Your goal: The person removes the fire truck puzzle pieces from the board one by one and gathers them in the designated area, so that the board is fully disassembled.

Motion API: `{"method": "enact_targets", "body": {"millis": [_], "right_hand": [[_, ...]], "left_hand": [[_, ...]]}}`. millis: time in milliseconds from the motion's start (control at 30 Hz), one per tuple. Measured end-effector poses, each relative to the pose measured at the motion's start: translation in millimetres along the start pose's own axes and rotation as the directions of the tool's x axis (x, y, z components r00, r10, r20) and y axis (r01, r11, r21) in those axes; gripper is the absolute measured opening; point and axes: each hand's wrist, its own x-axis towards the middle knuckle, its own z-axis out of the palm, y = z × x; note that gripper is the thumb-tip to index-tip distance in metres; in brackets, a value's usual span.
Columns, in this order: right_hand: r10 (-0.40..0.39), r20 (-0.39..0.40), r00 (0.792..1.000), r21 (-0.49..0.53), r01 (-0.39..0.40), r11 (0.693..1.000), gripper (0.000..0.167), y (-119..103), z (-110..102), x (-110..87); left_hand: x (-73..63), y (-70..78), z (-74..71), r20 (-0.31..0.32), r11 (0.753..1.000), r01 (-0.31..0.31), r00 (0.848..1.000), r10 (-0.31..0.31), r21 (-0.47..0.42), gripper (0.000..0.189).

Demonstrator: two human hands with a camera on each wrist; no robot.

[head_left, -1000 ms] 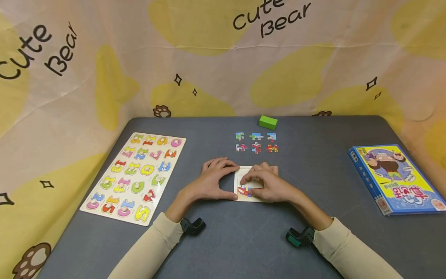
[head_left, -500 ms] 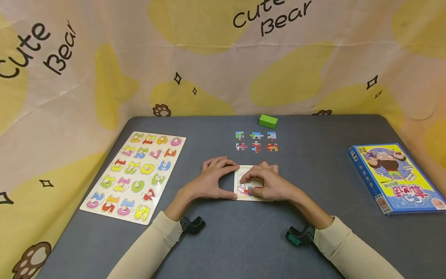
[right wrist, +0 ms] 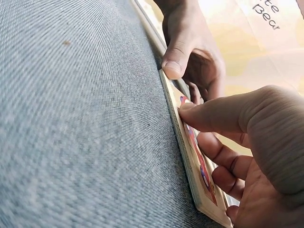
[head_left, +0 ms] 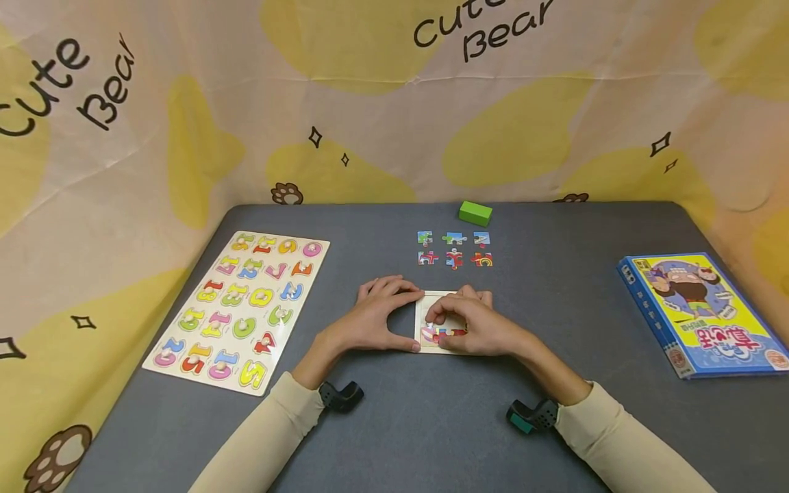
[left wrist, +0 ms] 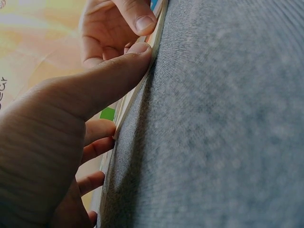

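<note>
1. Lying at the far left of the grey table (head_left: 394,438) is a wooden number peg board (head_left: 240,311), flat and untouched, well apart from both hands.

2. Left hand (head_left: 372,322) braces the small puzzle tray (head_left: 431,299) at table centre: thumb tip (left wrist: 135,57) against the tray's near left corner, fingers curled along its left edge. It clamps the tray rather than lifting it.

3. Puzzle tray looks like thin stiff board, seen edge-on from the right wrist (right wrist: 187,156). My judgement: light, rigid, apt to skid on the cloth-like tabletop unless pinned at an edge, as it is now. Best hold is by the rim, thumb and fingers on opposite sides.

4. Right hand (head_left: 477,329) lies over the tray, fingers bent, thumb (right wrist: 213,116) pressing down onto the coloured pieces (head_left: 440,335) already seated in the bottom row. Whether a loose piece is under the fingertips, I cannot tell.

5. Beyond the tray, six loose jigsaw pieces (head_left: 454,248) sit in two neat rows. Likely thin card or ply: light, easily nudged, best pinched by the edges. A green block (head_left: 475,213) sits just behind them.

6. Far right: a blue and yellow picture box (head_left: 699,315), flat, well apart.
</note>
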Motion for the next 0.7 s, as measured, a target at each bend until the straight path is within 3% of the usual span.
{"method": "enact_targets", "body": {"millis": [700], "right_hand": [[0.005, 0.006, 1.0, -0.027, -0.005, 1.0, 0.041, -1.7, 2.5, 1.9]], "left_hand": [[0.2, -0.6, 0.9, -0.001, 1.0, 0.0, 1.0, 0.0, 0.001, 0.087]]}}
